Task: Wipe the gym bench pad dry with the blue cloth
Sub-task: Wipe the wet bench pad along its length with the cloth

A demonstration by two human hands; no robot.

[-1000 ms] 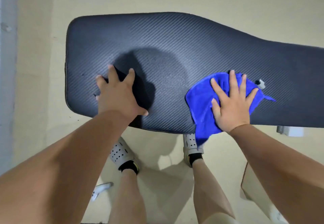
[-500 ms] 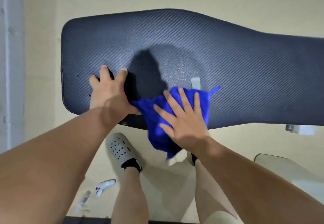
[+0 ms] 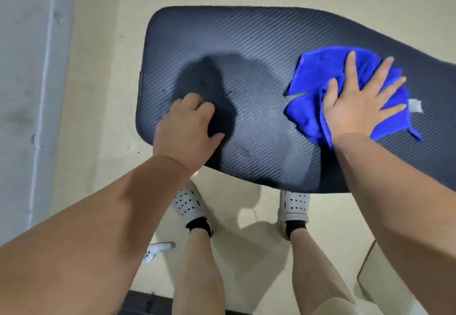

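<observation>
You are pressing your right hand flat on the blue cloth, the grip wide open, with the fingers straight and spreading fanwise and nothing curling round the fabric. The cloth is lying bunched under that palm at the right of the frame, sitting on the upper surface of the bench pad, with folds sticking out to the left of the hand and a corner trailing toward the lower right. A small white tag is showing at the cloth's right edge. Your left hand is resting on the pad at the centre left of the frame, well apart from the cloth. Its grip is holding nothing, the fingers are curling under at the knuckles and the thumb is pointing to the right. A dark shadow is falling on the pad just above this hand. The pad is dark with a fine woven texture, and is running from the upper centre out past the right edge. Below its near edge your two white perforated shoes are standing on the pale floor. A small white object is lying on the floor at the lower left.
</observation>
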